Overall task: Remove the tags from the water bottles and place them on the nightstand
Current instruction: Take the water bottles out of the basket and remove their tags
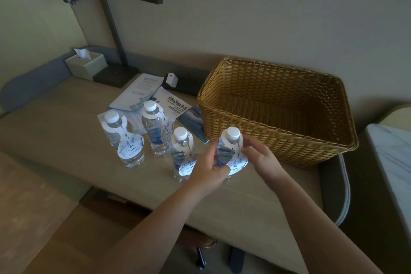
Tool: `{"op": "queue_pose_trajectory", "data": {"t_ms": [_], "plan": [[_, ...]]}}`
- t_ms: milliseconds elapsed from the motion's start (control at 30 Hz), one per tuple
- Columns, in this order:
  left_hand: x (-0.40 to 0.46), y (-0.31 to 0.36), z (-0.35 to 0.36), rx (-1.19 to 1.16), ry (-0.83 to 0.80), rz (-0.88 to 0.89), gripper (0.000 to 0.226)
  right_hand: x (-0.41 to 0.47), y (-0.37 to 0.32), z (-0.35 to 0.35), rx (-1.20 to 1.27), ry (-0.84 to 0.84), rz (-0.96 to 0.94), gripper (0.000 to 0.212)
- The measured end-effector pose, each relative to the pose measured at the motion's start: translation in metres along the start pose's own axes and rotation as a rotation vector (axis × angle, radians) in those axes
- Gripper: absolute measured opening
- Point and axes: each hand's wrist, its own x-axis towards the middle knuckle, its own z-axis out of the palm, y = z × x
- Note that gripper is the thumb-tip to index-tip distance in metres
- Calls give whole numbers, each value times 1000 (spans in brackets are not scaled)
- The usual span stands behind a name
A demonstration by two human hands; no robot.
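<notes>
Several clear water bottles with white caps stand on the beige desk, each with a white paper tag hung round its neck. My left hand is wrapped around the body of the rightmost bottle. My right hand touches that bottle's tag at its right edge, fingers pinched near the neck. The other bottles stand to the left: one right beside my left hand, one further back, one at the far left.
A large wicker basket sits just right of the bottles. Leaflets lie behind them, with a desk lamp and a tissue box at the back left. A marble-topped surface shows at the right edge.
</notes>
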Motion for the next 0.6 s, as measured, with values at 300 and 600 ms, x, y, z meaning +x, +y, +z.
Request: {"op": "queue_pose_trajectory", "data": {"t_ms": [300, 600], "plan": [[1, -4, 10, -36, 19, 10, 59, -8, 20, -22, -51, 58, -15, 35], [27, 9, 2, -69, -86, 10, 77, -27, 48, -31, -234, 133, 126, 18]]}}
